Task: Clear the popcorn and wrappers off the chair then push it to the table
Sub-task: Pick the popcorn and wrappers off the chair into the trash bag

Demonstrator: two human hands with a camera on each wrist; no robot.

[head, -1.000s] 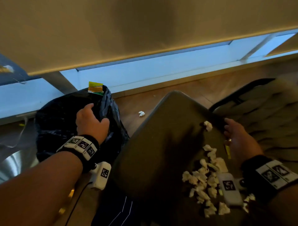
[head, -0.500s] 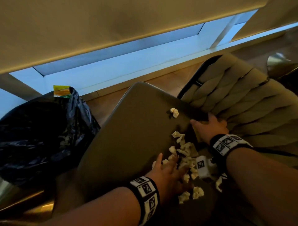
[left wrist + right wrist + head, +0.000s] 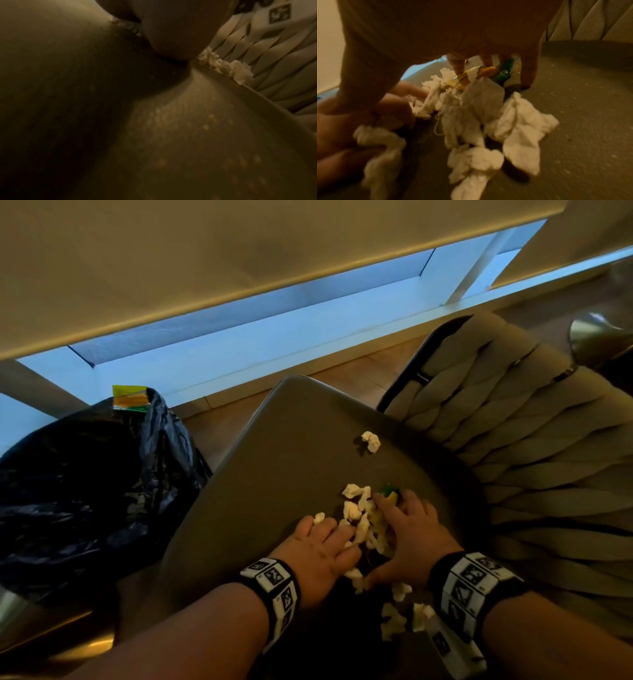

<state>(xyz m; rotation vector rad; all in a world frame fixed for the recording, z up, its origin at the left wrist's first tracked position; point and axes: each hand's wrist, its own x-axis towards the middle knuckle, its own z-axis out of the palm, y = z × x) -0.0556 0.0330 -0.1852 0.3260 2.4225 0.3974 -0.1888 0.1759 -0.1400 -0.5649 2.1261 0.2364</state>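
White popcorn (image 3: 358,529) lies heaped on the grey-olive chair seat (image 3: 274,474), with a green and yellow wrapper (image 3: 390,495) in the heap. My left hand (image 3: 322,546) presses in from the left, its fingers (image 3: 390,106) curled round some pieces. From the right my right hand (image 3: 407,532) cups the heap, with arched fingers (image 3: 456,65) coming down on the wrapper (image 3: 501,73). One lone piece (image 3: 371,441) sits further up the seat. A few pieces (image 3: 397,614) lie near my right wrist. The left wrist view is dark and shows popcorn (image 3: 228,65) beside my palm.
An open black rubbish bag (image 3: 85,491) stands left of the chair, with a yellow-green wrapper (image 3: 130,397) on its rim. The chair's quilted back (image 3: 531,457) rises on the right. Wooden floor (image 3: 359,374) and a low window (image 3: 239,330) lie beyond.
My left hand left the bag's rim and came across onto the seat. Both hands have closed in on the popcorn, and my right hand slid from the seat's back edge onto the heap.
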